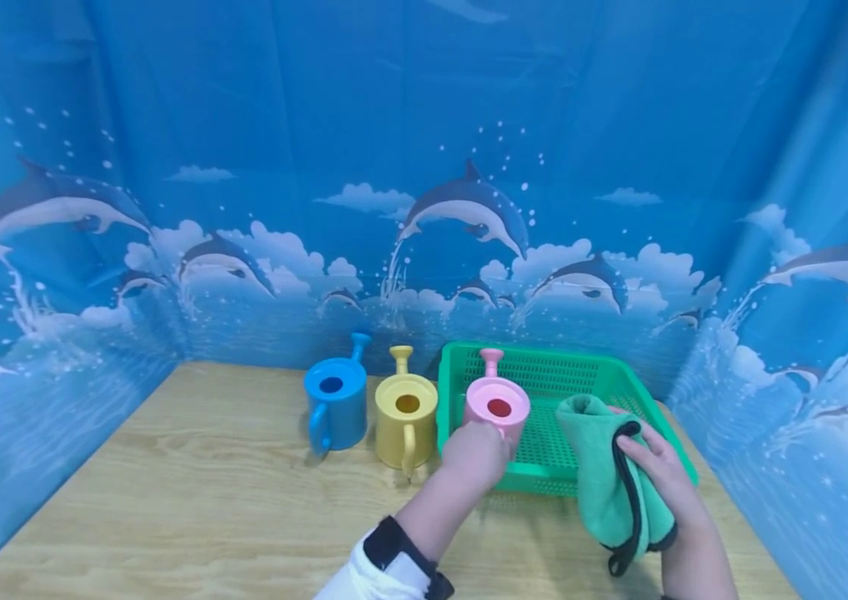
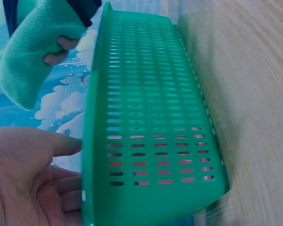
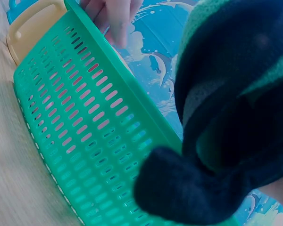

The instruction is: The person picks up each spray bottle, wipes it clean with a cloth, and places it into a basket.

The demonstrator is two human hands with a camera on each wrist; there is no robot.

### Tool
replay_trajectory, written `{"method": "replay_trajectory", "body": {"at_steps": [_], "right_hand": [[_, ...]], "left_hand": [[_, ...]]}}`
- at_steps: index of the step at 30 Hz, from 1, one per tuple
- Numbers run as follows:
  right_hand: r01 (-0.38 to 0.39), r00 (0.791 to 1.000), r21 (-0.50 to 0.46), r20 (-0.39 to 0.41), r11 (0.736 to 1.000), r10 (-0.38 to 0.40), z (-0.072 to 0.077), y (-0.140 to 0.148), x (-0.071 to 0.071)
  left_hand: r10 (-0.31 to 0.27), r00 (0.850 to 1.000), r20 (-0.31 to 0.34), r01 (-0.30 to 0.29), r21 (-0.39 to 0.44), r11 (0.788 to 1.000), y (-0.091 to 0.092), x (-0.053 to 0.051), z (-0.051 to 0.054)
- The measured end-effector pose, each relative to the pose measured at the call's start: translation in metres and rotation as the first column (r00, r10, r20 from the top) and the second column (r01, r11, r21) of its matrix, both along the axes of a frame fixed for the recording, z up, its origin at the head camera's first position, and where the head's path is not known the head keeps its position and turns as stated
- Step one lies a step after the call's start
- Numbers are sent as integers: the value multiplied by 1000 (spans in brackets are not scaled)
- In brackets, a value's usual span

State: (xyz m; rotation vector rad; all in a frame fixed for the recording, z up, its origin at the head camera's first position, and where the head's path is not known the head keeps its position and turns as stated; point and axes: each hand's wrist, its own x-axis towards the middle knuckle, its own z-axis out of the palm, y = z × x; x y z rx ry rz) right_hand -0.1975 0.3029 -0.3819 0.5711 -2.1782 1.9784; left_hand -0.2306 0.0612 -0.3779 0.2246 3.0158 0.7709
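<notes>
Pink watering can (image 1: 497,393): upright inside green basket (image 1: 539,482); left hand (image 1: 476,454) at its near side, grip indeterminable. Green towel (image 1: 604,475): gripped by right hand (image 1: 665,475). Can apparently being positioned; untipped handling called for next.

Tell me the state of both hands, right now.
Left hand: at the pink watering can; whether it grips the handle cannot be told, fingertips hidden.
Right hand: closed, holding the green cloth.

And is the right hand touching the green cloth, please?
Touching: in the head view, the right hand grips the green cloth, its thumb lying across it.
</notes>
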Motion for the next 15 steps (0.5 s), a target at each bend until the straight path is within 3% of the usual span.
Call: {"method": "replay_trajectory", "body": {"at_steps": [4,10,15], "right_hand": [[4,1000,5,5,1000,-4,0,0,-1],[2,1000,9,4,1000,-3,-3,1,0],[7,1000,5,9,1000,-7,-3,0,0]], "left_hand": [[-19,996,-86,19,-8,1000,-7,6,6],[-42,993,-113,42,-2,999,-16,15,11],[-52,981,-187,55,8,998,-27,19,14]]}}
